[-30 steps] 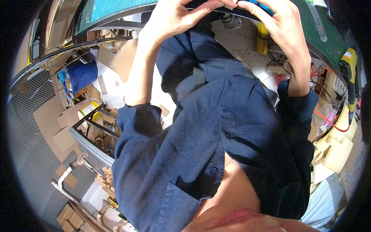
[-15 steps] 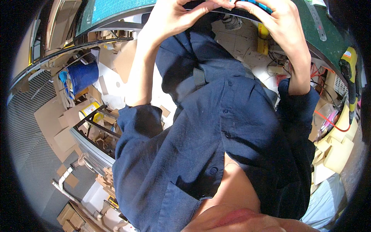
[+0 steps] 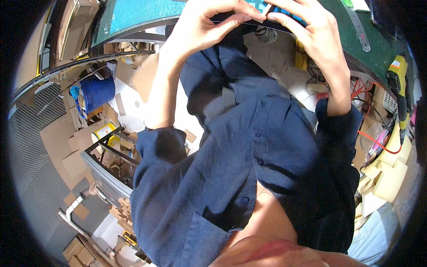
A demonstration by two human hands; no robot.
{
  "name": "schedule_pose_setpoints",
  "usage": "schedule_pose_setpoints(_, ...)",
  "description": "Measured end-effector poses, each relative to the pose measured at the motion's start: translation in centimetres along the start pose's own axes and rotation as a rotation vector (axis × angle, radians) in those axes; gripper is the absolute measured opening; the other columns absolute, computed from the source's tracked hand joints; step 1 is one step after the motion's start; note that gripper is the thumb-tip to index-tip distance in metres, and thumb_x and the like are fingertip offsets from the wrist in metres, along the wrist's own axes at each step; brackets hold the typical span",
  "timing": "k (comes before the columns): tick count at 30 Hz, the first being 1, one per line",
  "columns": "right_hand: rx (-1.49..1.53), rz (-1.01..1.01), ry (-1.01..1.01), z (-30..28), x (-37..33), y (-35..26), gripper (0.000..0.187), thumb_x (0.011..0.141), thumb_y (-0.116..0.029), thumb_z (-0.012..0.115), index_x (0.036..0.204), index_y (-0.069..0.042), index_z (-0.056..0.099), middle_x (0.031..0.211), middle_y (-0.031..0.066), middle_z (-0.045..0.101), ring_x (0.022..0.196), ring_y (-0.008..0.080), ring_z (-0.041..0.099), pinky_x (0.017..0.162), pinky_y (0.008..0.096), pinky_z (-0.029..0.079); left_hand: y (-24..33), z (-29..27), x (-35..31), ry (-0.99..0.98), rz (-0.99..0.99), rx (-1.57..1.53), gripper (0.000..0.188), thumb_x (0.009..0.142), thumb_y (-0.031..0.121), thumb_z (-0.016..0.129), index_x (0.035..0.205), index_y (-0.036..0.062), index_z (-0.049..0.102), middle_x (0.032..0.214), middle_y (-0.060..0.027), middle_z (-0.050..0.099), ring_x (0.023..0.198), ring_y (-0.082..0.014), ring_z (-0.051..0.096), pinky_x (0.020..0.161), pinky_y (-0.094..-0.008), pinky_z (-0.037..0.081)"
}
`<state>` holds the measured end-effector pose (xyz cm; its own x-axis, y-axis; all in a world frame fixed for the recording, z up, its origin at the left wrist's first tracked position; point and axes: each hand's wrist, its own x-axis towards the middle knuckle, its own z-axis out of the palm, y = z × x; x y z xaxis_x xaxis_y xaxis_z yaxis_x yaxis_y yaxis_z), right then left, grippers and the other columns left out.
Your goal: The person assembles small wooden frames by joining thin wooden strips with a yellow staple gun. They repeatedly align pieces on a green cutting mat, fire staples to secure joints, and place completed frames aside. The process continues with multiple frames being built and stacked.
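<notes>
My left hand (image 3: 202, 29) and my right hand (image 3: 313, 33) are raised to the dark front edge of a table (image 3: 378, 53) at the top of the view. Their fingertips meet there, pinching a small pale and blue piece (image 3: 267, 10) that lies mostly hidden under the fingers. What the piece is cannot be made out. Both forearms are bare, with dark blue shirt sleeves (image 3: 164, 147) rolled to the elbow. My shirt front fills the middle of the view.
A teal cutting mat (image 3: 142, 13) and a metal ruler (image 3: 357, 26) lie on the table. A yellow tool (image 3: 397, 73) and red wires (image 3: 378, 142) are at the right. On the floor at left are a blue bucket (image 3: 97, 91), a yellow can (image 3: 104, 131), a metal rack (image 3: 106, 171) and cardboard scraps.
Both hands stay at the table edge; the fingertips have only shifted slightly on the small piece.
</notes>
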<state>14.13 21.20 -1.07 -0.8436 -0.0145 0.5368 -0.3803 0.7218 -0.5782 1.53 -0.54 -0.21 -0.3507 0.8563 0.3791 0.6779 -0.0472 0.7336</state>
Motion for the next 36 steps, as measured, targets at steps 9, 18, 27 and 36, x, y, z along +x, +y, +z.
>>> schedule_pose_setpoints(9,0.034,0.079,0.007,-0.2,0.0,-0.8,0.033,0.086,-0.012,0.077,0.118,-0.006,0.074,0.122,0.0149,0.063,0.102,0.0290,0.068,0.089,0.0360,0.055,-0.4,0.3,-0.2,0.024,0.002,-0.081,0.019,0.088,-0.007,0.071,0.103,0.0041,0.078,0.096,-0.0082,0.078,0.087,-0.0207,0.072,0.079,-0.0310,0.052)
schedule_pose_setpoints(18,0.006,0.027,0.024,-0.2,0.1,-0.4,0.031,0.086,-0.013,0.077,0.116,-0.005,0.074,0.121,0.0157,0.067,0.106,0.0310,0.069,0.091,0.0370,0.056,-0.6,0.0,0.2,0.031,0.128,0.173,0.018,0.088,-0.002,0.074,0.105,0.0058,0.078,0.103,-0.0038,0.079,0.089,-0.0167,0.068,0.081,-0.0291,0.049)
schedule_pose_setpoints(27,0.040,0.039,0.042,0.0,0.1,-0.6,0.030,0.086,-0.014,0.077,0.115,-0.005,0.075,0.122,0.0141,0.067,0.106,0.0297,0.069,0.092,0.0363,0.056,-1.2,-0.2,0.2,-0.010,0.162,0.147,0.013,0.089,0.008,0.076,0.101,0.0095,0.079,0.099,-0.0018,0.078,0.095,-0.0159,0.071,0.084,-0.0302,0.048)
schedule_pose_setpoints(36,0.026,0.035,0.043,0.0,0.1,-0.6,0.031,0.085,-0.013,0.077,0.115,-0.006,0.075,0.123,0.0137,0.067,0.105,0.0288,0.069,0.092,0.0358,0.055,-0.7,-0.5,0.3,-0.004,0.110,0.047,0.023,0.086,-0.005,0.073,0.105,0.0052,0.078,0.097,-0.0069,0.079,0.082,-0.0197,0.070,0.074,-0.0317,0.050)
